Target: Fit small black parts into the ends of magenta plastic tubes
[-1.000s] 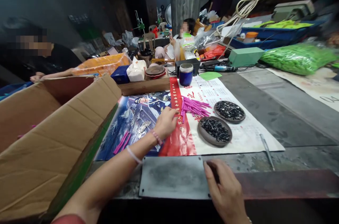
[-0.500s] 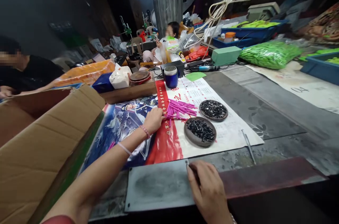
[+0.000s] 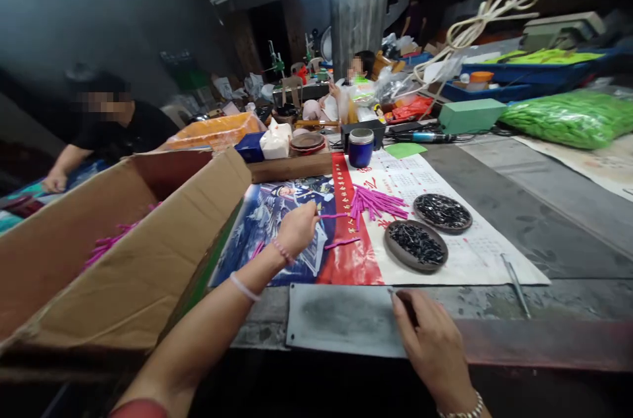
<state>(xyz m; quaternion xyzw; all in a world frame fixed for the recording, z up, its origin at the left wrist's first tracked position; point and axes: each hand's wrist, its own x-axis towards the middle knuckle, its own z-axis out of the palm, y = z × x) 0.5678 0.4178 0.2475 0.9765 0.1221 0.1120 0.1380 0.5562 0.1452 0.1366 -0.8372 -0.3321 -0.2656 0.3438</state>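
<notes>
My left hand (image 3: 295,229) is stretched out over a printed poster (image 3: 277,220) and pinches a thin pink stick (image 3: 332,215). A pile of pink sticks (image 3: 376,202) lies just right of it, and one loose stick (image 3: 341,243) rests on the red band. My right hand (image 3: 434,345) rests at the near table edge on a grey metal plate (image 3: 341,319), fingers curled with a small dark piece under them. Two round dishes of small black parts (image 3: 416,243) (image 3: 442,211) sit beyond it.
A large open cardboard box (image 3: 123,253) holding pink sticks fills the left. A blue jar (image 3: 361,146), a wooden block (image 3: 291,167), a green box (image 3: 469,115) and a bag of green pieces (image 3: 568,118) stand farther back. A metal tool (image 3: 514,276) lies right. Two people sit behind.
My left hand drew back from the pink pile toward me with one stick in its fingers. The right hand stayed on the grey plate. The view swung left.
</notes>
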